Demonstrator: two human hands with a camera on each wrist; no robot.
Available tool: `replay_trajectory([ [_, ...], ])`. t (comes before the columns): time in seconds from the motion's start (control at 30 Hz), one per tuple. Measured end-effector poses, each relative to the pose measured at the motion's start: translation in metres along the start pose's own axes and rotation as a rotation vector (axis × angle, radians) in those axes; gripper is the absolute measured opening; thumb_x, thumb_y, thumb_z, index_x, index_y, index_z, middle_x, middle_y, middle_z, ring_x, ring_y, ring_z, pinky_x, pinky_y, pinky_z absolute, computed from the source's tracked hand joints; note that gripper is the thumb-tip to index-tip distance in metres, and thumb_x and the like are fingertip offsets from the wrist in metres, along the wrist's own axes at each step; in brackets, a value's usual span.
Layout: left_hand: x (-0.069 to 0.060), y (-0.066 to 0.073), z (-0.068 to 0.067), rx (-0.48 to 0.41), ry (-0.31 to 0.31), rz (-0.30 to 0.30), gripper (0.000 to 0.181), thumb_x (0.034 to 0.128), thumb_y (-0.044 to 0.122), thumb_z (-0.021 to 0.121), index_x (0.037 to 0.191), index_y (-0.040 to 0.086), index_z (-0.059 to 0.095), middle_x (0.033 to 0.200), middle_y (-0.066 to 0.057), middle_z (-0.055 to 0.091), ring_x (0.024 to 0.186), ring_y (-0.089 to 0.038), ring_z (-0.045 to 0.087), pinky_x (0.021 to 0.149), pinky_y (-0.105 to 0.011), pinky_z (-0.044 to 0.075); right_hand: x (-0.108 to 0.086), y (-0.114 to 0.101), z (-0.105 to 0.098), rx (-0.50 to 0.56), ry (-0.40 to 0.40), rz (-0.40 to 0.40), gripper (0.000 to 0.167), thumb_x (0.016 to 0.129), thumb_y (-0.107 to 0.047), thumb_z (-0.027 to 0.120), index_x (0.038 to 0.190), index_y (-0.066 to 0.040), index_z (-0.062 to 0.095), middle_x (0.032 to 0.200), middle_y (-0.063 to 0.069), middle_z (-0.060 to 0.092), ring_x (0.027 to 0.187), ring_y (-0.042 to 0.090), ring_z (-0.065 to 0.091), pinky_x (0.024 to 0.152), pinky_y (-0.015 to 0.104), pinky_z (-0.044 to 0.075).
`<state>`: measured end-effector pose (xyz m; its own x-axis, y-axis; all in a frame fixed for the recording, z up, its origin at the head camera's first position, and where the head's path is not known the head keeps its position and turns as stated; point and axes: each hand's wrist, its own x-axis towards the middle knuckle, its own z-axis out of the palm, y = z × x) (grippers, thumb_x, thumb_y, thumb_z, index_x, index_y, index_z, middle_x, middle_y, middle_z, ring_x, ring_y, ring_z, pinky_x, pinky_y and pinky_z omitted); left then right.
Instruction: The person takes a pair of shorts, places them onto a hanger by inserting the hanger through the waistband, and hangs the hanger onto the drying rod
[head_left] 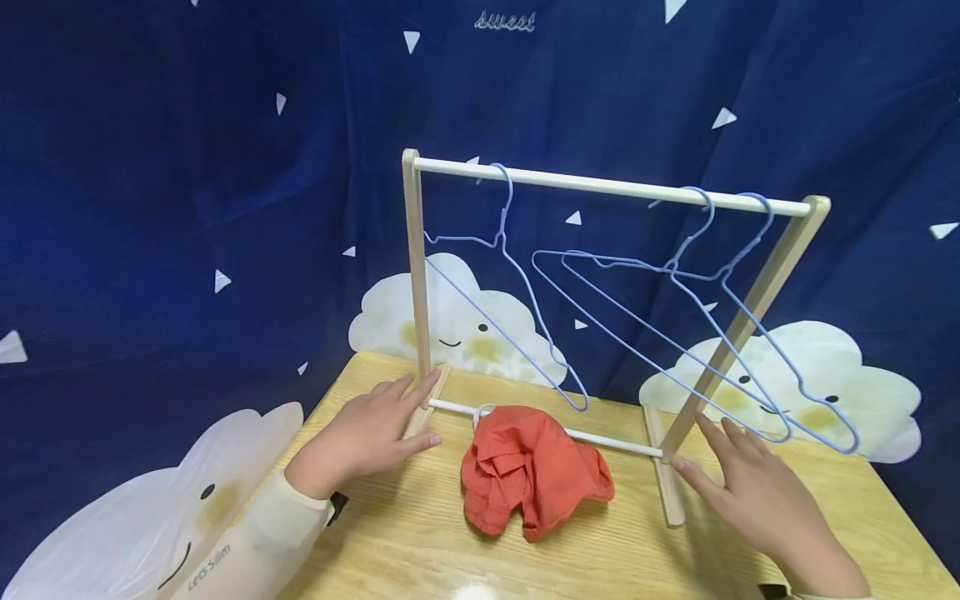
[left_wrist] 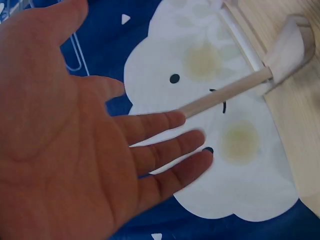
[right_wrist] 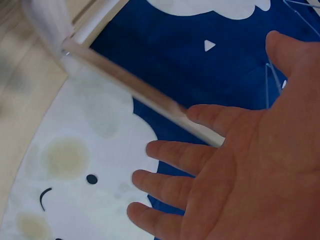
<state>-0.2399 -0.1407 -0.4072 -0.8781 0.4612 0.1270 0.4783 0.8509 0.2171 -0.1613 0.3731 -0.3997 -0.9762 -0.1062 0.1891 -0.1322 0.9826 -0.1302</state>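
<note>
A wooden rack (head_left: 611,185) with a white top rod stands on the table, three blue wire hangers (head_left: 528,287) hooked over the rod, one at left and two at right. Crumpled red cloth (head_left: 525,471) lies at the front of the lower white rod. My left hand (head_left: 375,429), fingers extended, is at the foot of the left post (head_left: 417,275); the left wrist view shows this palm (left_wrist: 70,150) open. Beside the base of the right post (head_left: 750,321) is my right hand (head_left: 757,492), its fingers (right_wrist: 175,185) spread in the right wrist view. Neither hand grips anything.
The light wooden table (head_left: 405,542) reaches forward to a dark blue curtain (head_left: 187,150) with white triangles and smiling clouds. A small white loop (head_left: 482,412) shows by the red cloth's upper left edge.
</note>
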Motion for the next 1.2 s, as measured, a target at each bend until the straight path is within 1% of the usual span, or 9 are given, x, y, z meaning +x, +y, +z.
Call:
replay_trajectory([
  [0.1, 0.003, 0.007, -0.002, -0.013, 0.023, 0.05, 0.093, 0.1018, 0.066, 0.065, 0.175, 0.034, 0.018, 0.166, -0.016, 0.05, 0.141, -0.041, 0.06, 0.105, -0.063, 0.055, 0.002, -0.007, -0.002, 0.013, -0.02, 0.019, 0.086, 0.107, -0.068, 0.053, 0.166, -0.005, 0.041, 0.158, 0.042, 0.044, 0.144, 0.066, 0.042, 0.104, 0.083, 0.04],
  [0.2, 0.005, 0.014, -0.003, -0.005, 0.045, 0.085, 0.091, 0.1017, 0.067, 0.064, 0.175, 0.034, 0.021, 0.165, -0.014, 0.052, 0.139, -0.039, 0.062, 0.103, -0.062, 0.057, 0.004, -0.016, -0.005, 0.026, -0.039, 0.033, 0.086, 0.108, -0.07, 0.049, 0.164, -0.005, 0.044, 0.156, 0.036, 0.052, 0.14, 0.062, 0.051, 0.098, 0.079, 0.047],
  [0.37, 0.007, 0.031, -0.006, 0.025, 0.066, 0.142, 0.089, 0.1023, 0.069, 0.061, 0.174, 0.035, 0.023, 0.159, -0.012, 0.058, 0.138, -0.036, 0.063, 0.101, -0.058, 0.058, 0.009, -0.034, -0.009, 0.058, -0.022, 0.013, 0.078, 0.108, -0.068, 0.051, 0.154, -0.005, 0.057, 0.14, 0.027, 0.069, 0.118, 0.051, 0.071, 0.077, 0.066, 0.058],
  [0.53, 0.013, 0.052, -0.011, 0.062, 0.08, 0.198, 0.089, 0.1008, 0.068, 0.065, 0.174, 0.033, 0.027, 0.151, -0.006, 0.063, 0.128, -0.03, 0.069, 0.096, -0.053, 0.06, 0.013, -0.052, -0.013, 0.088, 0.001, -0.001, 0.074, 0.107, -0.069, 0.053, 0.147, -0.008, 0.065, 0.126, 0.019, 0.078, 0.102, 0.037, 0.077, 0.066, 0.054, 0.057],
  [0.7, 0.021, 0.069, -0.014, 0.086, 0.068, 0.21, 0.087, 0.1007, 0.071, 0.063, 0.172, 0.031, 0.033, 0.145, -0.004, 0.067, 0.118, -0.025, 0.071, 0.09, -0.049, 0.062, 0.016, -0.069, -0.016, 0.113, -0.001, -0.002, 0.072, 0.108, -0.069, 0.051, 0.148, -0.01, 0.065, 0.128, 0.015, 0.078, 0.104, 0.035, 0.077, 0.07, 0.055, 0.058],
  [0.83, 0.027, 0.079, -0.012, 0.115, 0.046, 0.217, 0.086, 0.1013, 0.071, 0.061, 0.171, 0.028, 0.035, 0.14, -0.004, 0.069, 0.112, -0.023, 0.072, 0.083, -0.045, 0.062, 0.019, -0.082, -0.018, 0.13, 0.012, -0.016, 0.07, 0.108, -0.068, 0.051, 0.146, -0.012, 0.065, 0.129, 0.013, 0.077, 0.104, 0.034, 0.077, 0.073, 0.056, 0.059],
  [0.93, 0.032, 0.085, -0.008, 0.124, 0.042, 0.225, 0.086, 0.1009, 0.072, 0.061, 0.171, 0.028, 0.037, 0.138, -0.004, 0.07, 0.112, -0.024, 0.072, 0.083, -0.048, 0.061, 0.021, -0.088, -0.02, 0.149, 0.016, -0.024, 0.067, 0.108, -0.068, 0.051, 0.143, -0.014, 0.067, 0.127, 0.012, 0.078, 0.102, 0.033, 0.077, 0.073, 0.057, 0.059],
  [1.03, 0.034, 0.09, -0.004, 0.113, 0.031, 0.227, 0.086, 0.101, 0.073, 0.059, 0.17, 0.027, 0.038, 0.138, -0.005, 0.07, 0.116, -0.026, 0.072, 0.089, -0.05, 0.061, 0.022, -0.094, -0.02, 0.174, 0.023, -0.032, 0.065, 0.108, -0.068, 0.05, 0.142, -0.015, 0.069, 0.127, 0.012, 0.078, 0.104, 0.033, 0.077, 0.076, 0.058, 0.059],
  [1.2, 0.037, 0.096, 0.002, 0.106, 0.005, 0.227, 0.086, 0.1005, 0.073, 0.06, 0.17, 0.028, 0.038, 0.139, -0.005, 0.07, 0.116, -0.026, 0.072, 0.088, -0.048, 0.062, 0.023, -0.101, -0.016, 0.212, 0.053, -0.056, 0.06, 0.109, -0.064, 0.052, 0.142, -0.017, 0.069, 0.127, 0.01, 0.078, 0.103, 0.029, 0.077, 0.081, 0.059, 0.059],
])
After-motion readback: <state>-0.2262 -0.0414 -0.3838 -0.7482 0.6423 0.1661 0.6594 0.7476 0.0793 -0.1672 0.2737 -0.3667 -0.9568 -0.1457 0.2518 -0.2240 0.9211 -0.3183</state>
